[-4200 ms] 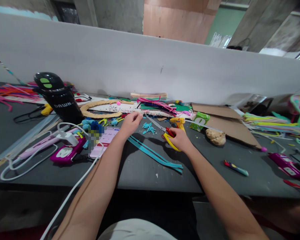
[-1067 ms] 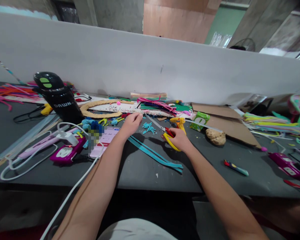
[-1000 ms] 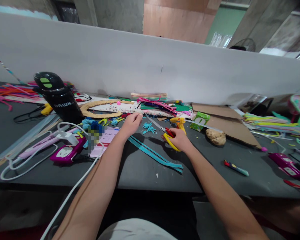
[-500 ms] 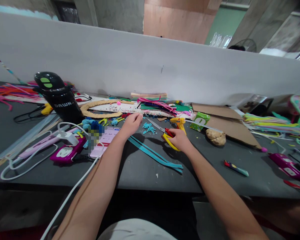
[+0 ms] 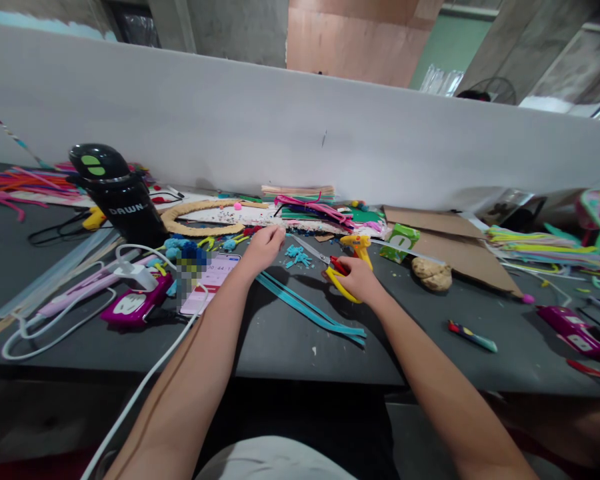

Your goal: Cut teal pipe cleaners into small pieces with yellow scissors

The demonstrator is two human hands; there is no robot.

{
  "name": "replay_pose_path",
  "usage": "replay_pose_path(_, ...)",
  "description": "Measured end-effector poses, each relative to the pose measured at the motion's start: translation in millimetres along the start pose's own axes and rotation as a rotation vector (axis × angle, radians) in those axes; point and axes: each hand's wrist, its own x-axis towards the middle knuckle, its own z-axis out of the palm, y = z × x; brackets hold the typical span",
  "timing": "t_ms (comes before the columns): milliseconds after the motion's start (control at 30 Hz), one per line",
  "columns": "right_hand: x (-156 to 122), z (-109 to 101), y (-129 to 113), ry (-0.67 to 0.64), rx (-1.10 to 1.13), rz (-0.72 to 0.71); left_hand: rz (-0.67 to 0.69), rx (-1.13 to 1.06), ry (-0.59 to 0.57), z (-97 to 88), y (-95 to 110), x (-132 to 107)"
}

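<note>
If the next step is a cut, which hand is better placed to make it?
Probably the right hand: it already grips the scissors, which point toward the left hand. The left hand is beside the small blue pieces; whether it holds anything is hard to see.

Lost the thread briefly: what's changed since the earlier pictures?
No clear change in the work: nothing picked up or let go. The right hand still grips the scissors, the left hand stays near their tips, and the blue scraps and blue strips lie as before.
</note>
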Motion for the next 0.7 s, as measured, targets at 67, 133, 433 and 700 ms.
replay_pose_path(67, 0.5, -0.9, -0.5, -0.005, -0.013, -0.006, 0.003, 0.000, -0.005, 0.0, 0.4, -0.2)
replay_pose_path(133, 0.9, -1.5, -0.7, -0.013, -0.021, -0.001, 0.005, -0.002, -0.011, 0.0, 0.8, -0.5)
replay_pose_path(433, 2.5, 1.0, 2.6, -0.023, -0.020, -0.002, 0.002, 0.011, -0.017, -0.2, 2.6, -1.0)
replay_pose_path(700, 0.8, -1.3, -0.6, -0.022, -0.004, 0.018, 0.004, 0.020, -0.016, -1.0, 3.2, -1.7)
